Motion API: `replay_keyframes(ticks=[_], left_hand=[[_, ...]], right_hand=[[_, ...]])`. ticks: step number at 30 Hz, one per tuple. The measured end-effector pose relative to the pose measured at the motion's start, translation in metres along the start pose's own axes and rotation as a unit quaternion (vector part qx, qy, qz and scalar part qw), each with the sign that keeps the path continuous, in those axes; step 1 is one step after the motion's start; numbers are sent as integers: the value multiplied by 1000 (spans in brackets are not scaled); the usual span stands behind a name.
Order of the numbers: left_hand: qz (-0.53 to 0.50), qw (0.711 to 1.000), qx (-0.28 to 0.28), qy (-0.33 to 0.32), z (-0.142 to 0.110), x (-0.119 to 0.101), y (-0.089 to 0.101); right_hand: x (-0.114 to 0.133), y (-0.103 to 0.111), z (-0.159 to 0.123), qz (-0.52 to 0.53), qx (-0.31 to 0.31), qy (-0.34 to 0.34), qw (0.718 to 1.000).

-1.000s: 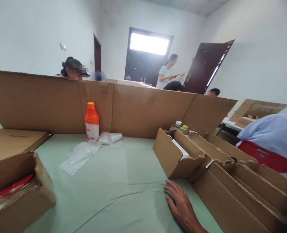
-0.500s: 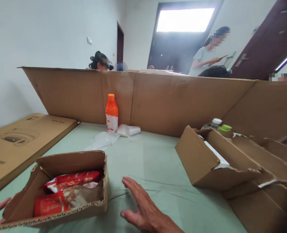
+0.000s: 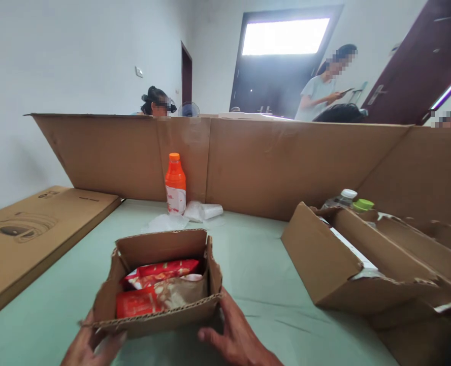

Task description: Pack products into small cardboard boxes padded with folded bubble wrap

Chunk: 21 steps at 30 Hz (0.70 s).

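An open cardboard box [image 3: 164,321] sits in front of me at the near middle of the table, holding red and brown food packets [image 3: 164,292]. My left hand [image 3: 90,343] grips its near left corner, with the thumb at the front wall. Against the box's right side lie the fingers of my right hand [image 3: 235,328], its thumb below the front edge. The undersides of both hands' grips are hidden. Behind the box stand an orange bottle [image 3: 175,185] and some clear plastic wrapping [image 3: 200,211].
Several cardboard boxes [image 3: 347,290] stand at the right, with white-capped and green-capped bottles [image 3: 362,204] behind them. A flat printed carton [image 3: 58,229] lies at the left. A tall cardboard panel [image 3: 256,168] closes off the back; people [image 3: 317,94] are beyond it.
The box with the packets has moved right, towards the middle. My left hand came along with it, and my right hand, formerly apart from it, now touches its right side.
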<state>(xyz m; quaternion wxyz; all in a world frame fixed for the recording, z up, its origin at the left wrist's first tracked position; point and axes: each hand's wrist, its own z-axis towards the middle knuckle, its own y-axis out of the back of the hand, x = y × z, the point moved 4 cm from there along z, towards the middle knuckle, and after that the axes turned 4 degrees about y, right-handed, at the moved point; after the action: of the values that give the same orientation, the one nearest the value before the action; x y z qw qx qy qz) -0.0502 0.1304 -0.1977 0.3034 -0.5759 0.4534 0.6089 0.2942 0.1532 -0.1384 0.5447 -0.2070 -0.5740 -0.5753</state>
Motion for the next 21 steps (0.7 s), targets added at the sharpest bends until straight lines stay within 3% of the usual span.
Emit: replay_keyframes(ticks=[3, 6, 9, 12, 16, 21], left_hand=[[-31, 998, 57, 6, 10, -18, -47], [-31, 994, 100, -29, 25, -43, -81], [-18, 993, 99, -69, 38, -48, -97], [-14, 994, 66, -86, 45, -28, -101], [4, 997, 43, -64, 49, 7, -100], [17, 996, 53, -71, 52, 17, -100]], right_hand=[[-4, 21, 10, -16, -55, -17, 998], [-15, 38, 17, -41, -70, -29, 996], [-28, 61, 22, -89, -26, 2, 996], [-38, 102, 42, -220, -33, -4, 975], [-44, 142, 112, -359, -58, -65, 929], [-59, 130, 218, -395, -18, -58, 917]])
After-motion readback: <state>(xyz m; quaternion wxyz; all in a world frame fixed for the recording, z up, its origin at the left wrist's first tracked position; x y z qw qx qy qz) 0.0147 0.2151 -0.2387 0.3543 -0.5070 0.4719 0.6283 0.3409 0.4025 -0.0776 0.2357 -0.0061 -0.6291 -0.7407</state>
